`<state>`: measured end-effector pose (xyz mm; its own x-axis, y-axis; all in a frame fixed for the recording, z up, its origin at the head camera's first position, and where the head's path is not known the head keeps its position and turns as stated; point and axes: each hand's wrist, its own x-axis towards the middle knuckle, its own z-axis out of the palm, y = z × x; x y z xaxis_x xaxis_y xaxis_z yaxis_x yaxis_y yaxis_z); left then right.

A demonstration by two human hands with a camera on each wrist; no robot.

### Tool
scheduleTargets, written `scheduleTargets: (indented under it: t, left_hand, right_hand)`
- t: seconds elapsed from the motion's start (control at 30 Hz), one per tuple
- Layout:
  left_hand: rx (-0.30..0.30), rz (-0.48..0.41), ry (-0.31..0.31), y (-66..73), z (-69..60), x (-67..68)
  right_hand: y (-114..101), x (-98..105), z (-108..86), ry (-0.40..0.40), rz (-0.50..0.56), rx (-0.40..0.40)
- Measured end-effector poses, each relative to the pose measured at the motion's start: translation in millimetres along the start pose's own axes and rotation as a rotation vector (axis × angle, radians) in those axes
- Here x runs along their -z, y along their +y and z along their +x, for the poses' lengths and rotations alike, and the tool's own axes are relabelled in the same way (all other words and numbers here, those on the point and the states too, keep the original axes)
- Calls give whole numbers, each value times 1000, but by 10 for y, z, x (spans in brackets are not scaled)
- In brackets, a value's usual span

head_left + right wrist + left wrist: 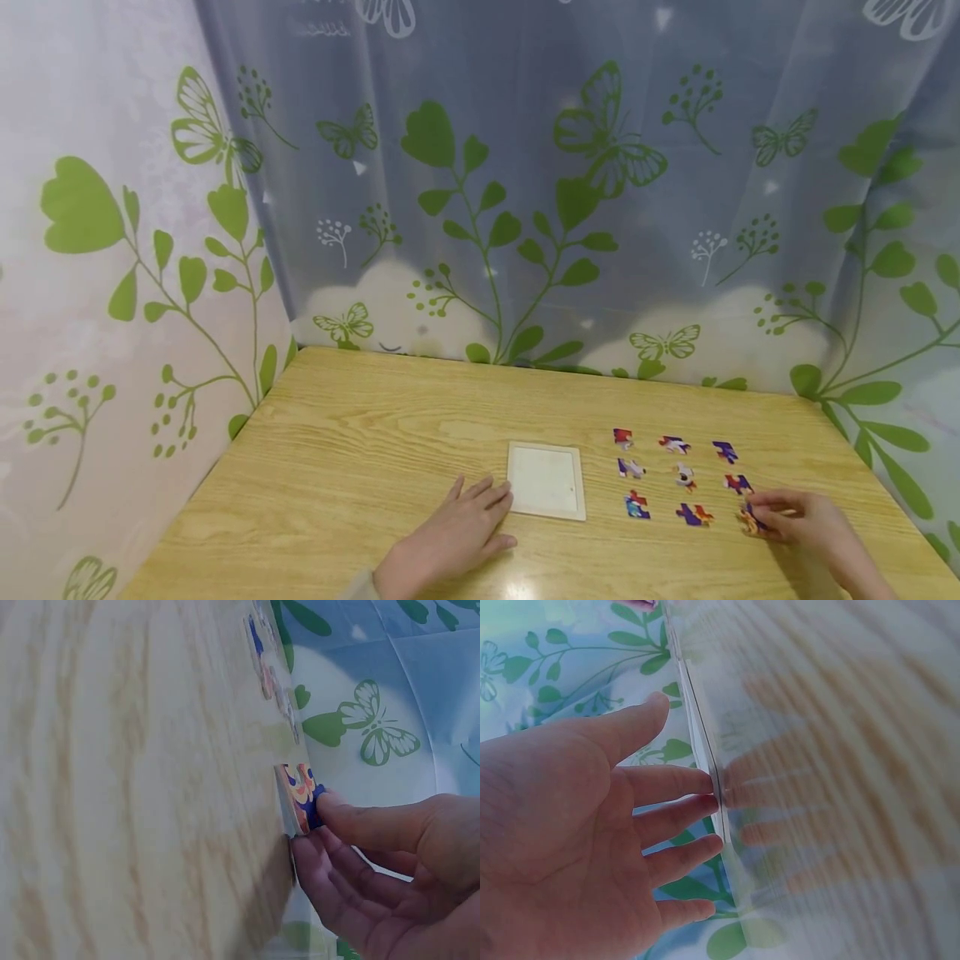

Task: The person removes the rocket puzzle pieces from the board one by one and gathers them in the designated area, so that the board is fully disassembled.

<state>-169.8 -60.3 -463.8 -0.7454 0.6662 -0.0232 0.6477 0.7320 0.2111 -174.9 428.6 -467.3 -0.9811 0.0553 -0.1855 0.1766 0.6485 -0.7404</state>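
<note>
A square white puzzle frame (545,444) lies on the wooden table. My left hand (467,533) rests at its left side with fingers spread; in the left wrist view the fingertips of the left hand (592,817) touch the frame's edge. At the right, my right hand (806,525) pinches a puzzle piece (302,796) between thumb and fingers, tilted with one edge at or just above the tabletop. Beside it, several colourful jigsaw pieces (684,477) lie apart in rows, between the frame and my right hand.
The light wood table (360,433) runs back to a patterned curtain (510,208) with green leaves and butterflies. Another stretch of curtain (135,250) borders the table's left edge. Curtain also hangs along the right.
</note>
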Motion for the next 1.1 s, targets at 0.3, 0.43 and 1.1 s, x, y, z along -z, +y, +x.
scheduleTargets:
  t: [0.3,0.43,1.1]
  left_hand:
    - [6,-6,-10,16,9,7]
    - [6,-11,-11,16,5,13]
    - [-15,-16,49,-24,10,-34]
  right_hand:
    - [50,9,46,-18,-43,3]
    - [32,12,36,-15,-43,12]
    - [-78,41,-1,44,-142,-44]
